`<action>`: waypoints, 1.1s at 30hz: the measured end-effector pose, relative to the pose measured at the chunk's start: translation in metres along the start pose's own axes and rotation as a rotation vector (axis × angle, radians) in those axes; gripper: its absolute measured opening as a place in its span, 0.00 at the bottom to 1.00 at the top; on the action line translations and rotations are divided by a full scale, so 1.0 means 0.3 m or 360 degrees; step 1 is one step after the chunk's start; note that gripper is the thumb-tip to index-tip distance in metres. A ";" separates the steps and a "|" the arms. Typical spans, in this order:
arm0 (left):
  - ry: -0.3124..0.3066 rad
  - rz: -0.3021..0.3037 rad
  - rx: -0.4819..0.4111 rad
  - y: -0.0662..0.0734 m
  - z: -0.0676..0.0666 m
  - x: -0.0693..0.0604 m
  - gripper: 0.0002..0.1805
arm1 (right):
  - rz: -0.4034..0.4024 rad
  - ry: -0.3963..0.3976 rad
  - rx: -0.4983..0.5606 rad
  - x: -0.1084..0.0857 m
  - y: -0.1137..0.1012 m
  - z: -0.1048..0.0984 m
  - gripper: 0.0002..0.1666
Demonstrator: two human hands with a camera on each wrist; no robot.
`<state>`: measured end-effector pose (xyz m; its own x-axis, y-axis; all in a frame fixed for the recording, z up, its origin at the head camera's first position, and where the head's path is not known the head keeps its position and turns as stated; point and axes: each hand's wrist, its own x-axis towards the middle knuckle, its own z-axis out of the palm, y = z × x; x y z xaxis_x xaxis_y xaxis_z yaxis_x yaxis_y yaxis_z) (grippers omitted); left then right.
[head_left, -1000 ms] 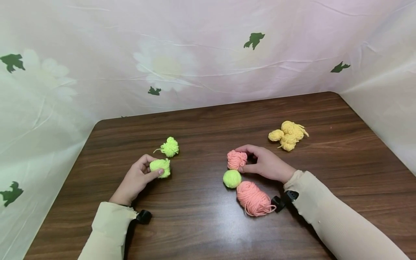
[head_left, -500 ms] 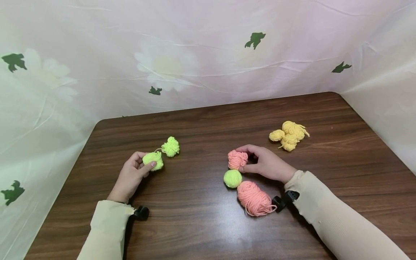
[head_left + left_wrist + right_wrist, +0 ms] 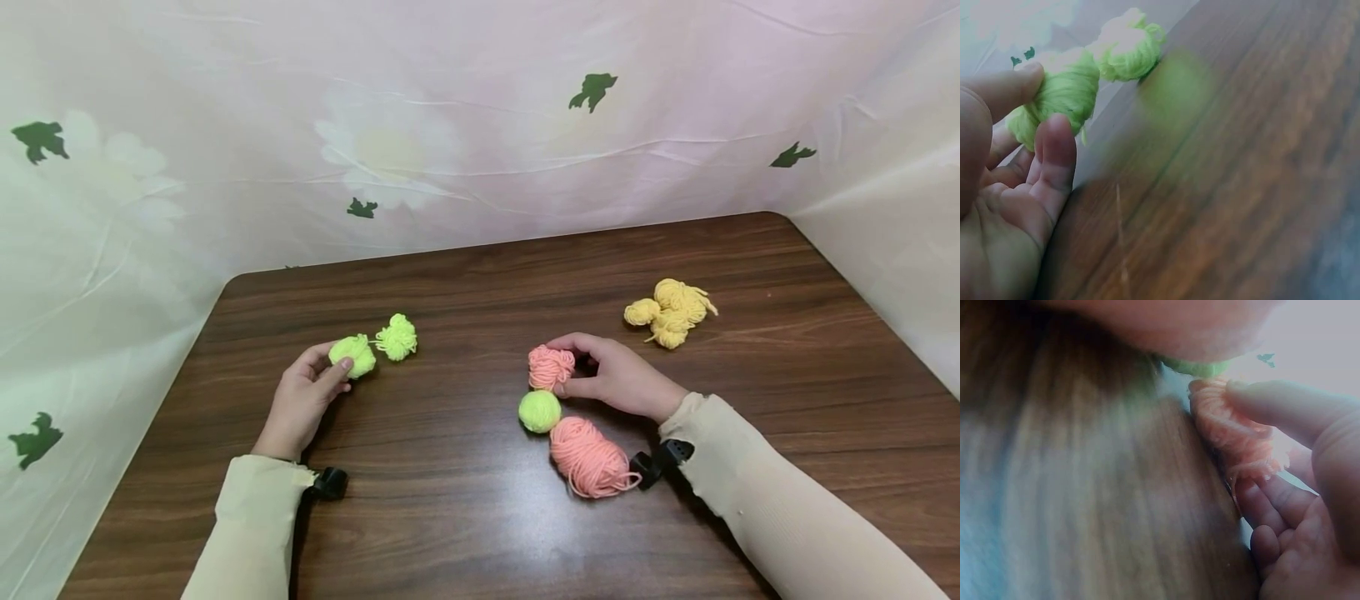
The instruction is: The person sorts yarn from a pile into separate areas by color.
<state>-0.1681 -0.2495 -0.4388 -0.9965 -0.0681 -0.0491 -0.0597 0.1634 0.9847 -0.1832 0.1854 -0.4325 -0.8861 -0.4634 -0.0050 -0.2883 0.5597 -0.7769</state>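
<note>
Between thumb and fingers, my left hand [image 3: 303, 396] pinches a small neon-green yarn ball [image 3: 1069, 94]. Just beyond it lies a second green yarn bundle [image 3: 397, 337] with loose loops; in the left wrist view the two look close together. On the right, my right hand [image 3: 618, 379] holds a small coral-pink yarn ball [image 3: 551, 367] by its sides, thumb toward me. A round yellow-green yarn ball [image 3: 539, 412] sits against the near side of that pink one. Nearer still is a larger coral skein [image 3: 590, 458], touching or almost touching the round ball.
Several yellow yarn balls [image 3: 673, 310] are grouped at the back right of the dark wooden table [image 3: 450, 517]. A pale flowered cloth [image 3: 480, 125] hangs behind the table and along its sides. Each wrist wears a small black camera.
My left hand has carried its green yarn ball leftward, then away from me, up beside the other green bundle. My right hand keeps its place on the pink ball.
</note>
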 end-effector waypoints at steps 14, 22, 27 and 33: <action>0.0123 -0.0074 0.0177 0.007 0.022 0.033 0.28 | 0.0008 -0.0013 0.0010 0.003 0.001 0.003 0.33; 0.0193 -0.0109 0.0218 0.011 0.037 0.061 0.28 | 0.0003 -0.0010 0.0008 0.002 -0.001 -0.001 0.32; 0.0206 -0.0134 0.0232 0.009 0.043 0.077 0.29 | 0.0000 -0.0012 0.0025 0.004 -0.001 0.001 0.32; 0.0160 -0.0126 0.0271 0.007 0.042 0.073 0.30 | -0.0013 0.0002 0.0016 0.004 0.001 0.003 0.32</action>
<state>-0.1906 -0.2383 -0.4398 -0.9779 -0.1837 -0.1000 -0.1553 0.3172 0.9356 -0.1841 0.1845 -0.4333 -0.8842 -0.4671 0.0025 -0.2922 0.5489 -0.7832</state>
